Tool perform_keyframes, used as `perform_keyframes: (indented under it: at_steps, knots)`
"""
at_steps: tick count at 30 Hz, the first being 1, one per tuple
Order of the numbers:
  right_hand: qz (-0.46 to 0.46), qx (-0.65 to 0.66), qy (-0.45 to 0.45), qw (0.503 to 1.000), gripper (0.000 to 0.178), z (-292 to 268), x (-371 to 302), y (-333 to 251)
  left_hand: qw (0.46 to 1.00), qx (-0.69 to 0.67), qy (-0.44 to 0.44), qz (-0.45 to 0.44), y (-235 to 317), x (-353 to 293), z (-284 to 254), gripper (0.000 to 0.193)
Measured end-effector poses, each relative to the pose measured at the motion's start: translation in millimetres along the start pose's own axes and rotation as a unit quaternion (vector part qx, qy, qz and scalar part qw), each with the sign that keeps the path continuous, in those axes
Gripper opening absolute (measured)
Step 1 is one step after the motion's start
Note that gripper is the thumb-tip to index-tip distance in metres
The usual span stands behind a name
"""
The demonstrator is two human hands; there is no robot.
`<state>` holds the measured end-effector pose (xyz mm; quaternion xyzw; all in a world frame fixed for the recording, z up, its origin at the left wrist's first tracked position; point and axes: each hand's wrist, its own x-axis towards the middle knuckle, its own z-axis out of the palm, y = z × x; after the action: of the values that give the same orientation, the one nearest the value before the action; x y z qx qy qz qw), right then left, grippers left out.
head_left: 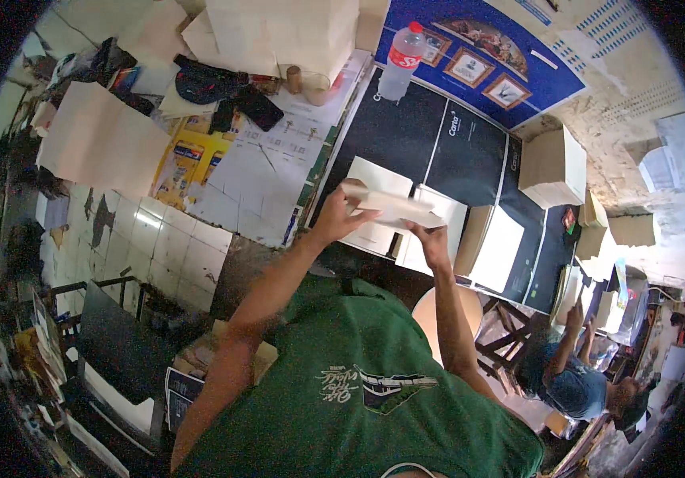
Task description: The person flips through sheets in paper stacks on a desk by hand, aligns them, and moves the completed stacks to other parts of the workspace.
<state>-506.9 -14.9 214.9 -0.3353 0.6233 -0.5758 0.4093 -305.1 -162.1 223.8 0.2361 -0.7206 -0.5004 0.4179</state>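
Note:
My left hand (339, 215) grips the left end of a bundle of cream paper sheets (394, 209), with the thumb on its near side. My right hand (433, 244) closes on the bundle's right end. The bundle is raised and tilted over the table, and slightly blurred. Beneath it lie white paper sheets (372, 172) on the left and another pale stack (449, 209) on the right, both partly hidden by the bundle and my hands. Right of my right hand sits a thicker stack of paper (502, 252).
A black-covered table (470, 163) runs ahead to the right. A clear bottle (403, 62) with a red cap stands at its far left. Tall paper stacks (553, 167) line the wall side. A co-worker (577, 378) handles papers at the right. A chair (119, 342) stands lower left.

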Motion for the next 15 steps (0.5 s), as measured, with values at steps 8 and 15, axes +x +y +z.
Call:
perform_keyframes:
  at_steps: [8, 15]
  knots:
    - [-0.023, 0.046, -0.008, 0.999, 0.039, 0, 12, 19, 0.992, -0.082, 0.006, -0.096, -28, -14, 24, 0.054]
    - [-0.035, 0.074, 0.018, 0.996, 0.044, 21, 12, 23, 0.994, -0.047, 0.007, -0.096, -22, -16, 28, 0.042]
